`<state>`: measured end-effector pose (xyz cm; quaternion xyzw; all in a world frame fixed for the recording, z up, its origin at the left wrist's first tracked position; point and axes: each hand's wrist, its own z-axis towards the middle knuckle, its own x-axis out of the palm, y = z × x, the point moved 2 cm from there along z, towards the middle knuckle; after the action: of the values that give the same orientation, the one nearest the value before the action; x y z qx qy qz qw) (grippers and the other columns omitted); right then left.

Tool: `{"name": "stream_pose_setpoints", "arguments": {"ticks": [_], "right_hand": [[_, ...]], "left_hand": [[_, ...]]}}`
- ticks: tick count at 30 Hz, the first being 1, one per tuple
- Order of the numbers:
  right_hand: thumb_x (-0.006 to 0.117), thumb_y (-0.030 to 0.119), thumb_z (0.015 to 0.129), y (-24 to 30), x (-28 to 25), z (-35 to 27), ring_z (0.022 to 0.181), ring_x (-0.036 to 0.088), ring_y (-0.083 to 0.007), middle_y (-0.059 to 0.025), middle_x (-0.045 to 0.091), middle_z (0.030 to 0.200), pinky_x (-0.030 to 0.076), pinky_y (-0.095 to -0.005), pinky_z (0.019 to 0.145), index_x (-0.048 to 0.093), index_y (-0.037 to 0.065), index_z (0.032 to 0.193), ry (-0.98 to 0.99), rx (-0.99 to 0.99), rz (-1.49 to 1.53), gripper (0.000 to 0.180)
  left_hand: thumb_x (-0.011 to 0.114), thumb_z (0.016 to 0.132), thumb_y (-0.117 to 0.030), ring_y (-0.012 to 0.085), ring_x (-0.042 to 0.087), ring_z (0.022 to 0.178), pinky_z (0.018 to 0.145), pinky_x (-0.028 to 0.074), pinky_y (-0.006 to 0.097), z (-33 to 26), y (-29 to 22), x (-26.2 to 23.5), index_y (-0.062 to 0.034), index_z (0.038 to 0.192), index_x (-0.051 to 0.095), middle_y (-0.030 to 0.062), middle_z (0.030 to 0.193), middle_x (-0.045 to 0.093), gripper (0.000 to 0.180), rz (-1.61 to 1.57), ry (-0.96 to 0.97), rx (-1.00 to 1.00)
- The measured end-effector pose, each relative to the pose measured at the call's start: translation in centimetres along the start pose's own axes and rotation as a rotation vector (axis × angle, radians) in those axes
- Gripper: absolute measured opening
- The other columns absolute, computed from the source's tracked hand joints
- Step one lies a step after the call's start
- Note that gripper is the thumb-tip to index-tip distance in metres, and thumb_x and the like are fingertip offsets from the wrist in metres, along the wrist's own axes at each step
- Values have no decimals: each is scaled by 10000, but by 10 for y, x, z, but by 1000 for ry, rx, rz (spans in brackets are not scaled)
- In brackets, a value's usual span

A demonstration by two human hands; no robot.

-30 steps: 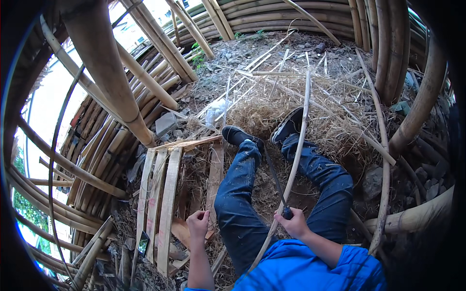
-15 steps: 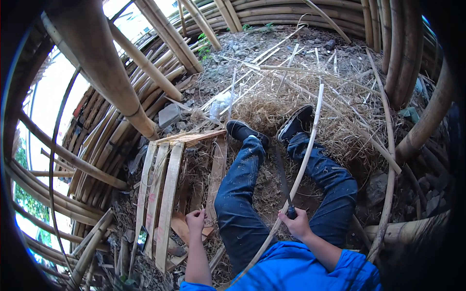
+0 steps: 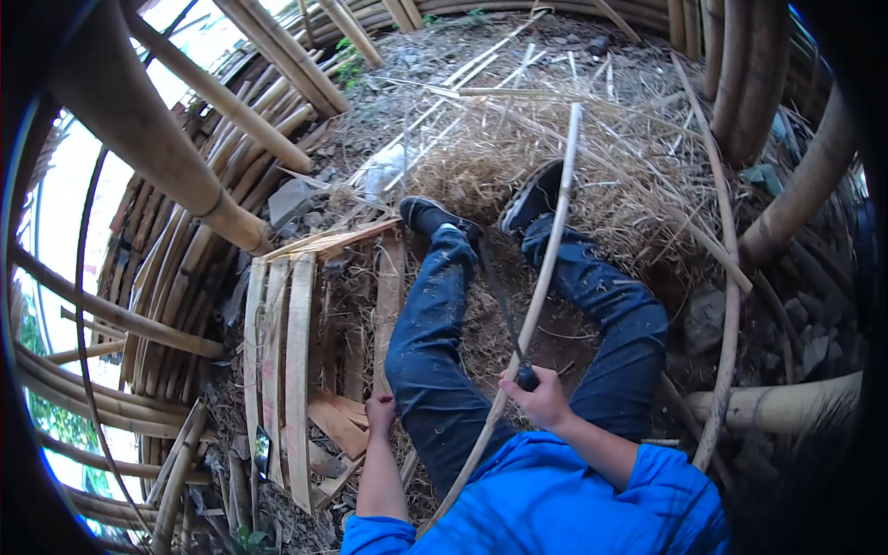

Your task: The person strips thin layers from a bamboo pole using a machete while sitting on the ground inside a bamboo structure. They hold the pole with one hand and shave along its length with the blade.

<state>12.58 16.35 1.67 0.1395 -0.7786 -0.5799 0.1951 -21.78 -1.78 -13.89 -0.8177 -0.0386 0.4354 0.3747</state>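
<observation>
My right hand is closed around the dark handle of a long, narrow-bladed knife. Its blade points away between my legs, toward my left shoe. A long pale bamboo strip passes against the fingers and thumb of that hand and runs back over my left thigh to my blue shirt. Beside my left thigh, my left hand is closed with its fingertips toward the jeans; what it holds, if anything, is hidden.
A slatted wooden crate stands left of my leg. Straw-like shavings and loose strips cover the ground ahead. Thick bamboo poles lean at left, and more stand at right. A stone block lies beyond the crate.
The view has shifted, so most surroundings sit further left and higher. My left hand has moved right, from beside the crate to my thigh. My right hand keeps its hold on the knife.
</observation>
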Motion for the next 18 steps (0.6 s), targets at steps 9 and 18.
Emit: {"name": "stream_pose_setpoints", "arguments": {"ticks": [9,18], "right_hand": [[726,178,844,13,19,-5,679,557,-38,-5,665,756,459,-229,621,687,4,929,103,25,4,198],[718,170,853,23,26,7,664,545,-36,8,648,735,451,-227,604,685,2,922,117,-38,52,184]], "left_hand": [[751,744,-206,284,620,801,765,483,360,14,92,5,-57,1000,442,181,844,615,428,109,-148,-22],[720,787,-270,305,653,980,799,514,382,-28,-69,-61,-65,1221,428,208,953,650,561,421,198,-347]]}}
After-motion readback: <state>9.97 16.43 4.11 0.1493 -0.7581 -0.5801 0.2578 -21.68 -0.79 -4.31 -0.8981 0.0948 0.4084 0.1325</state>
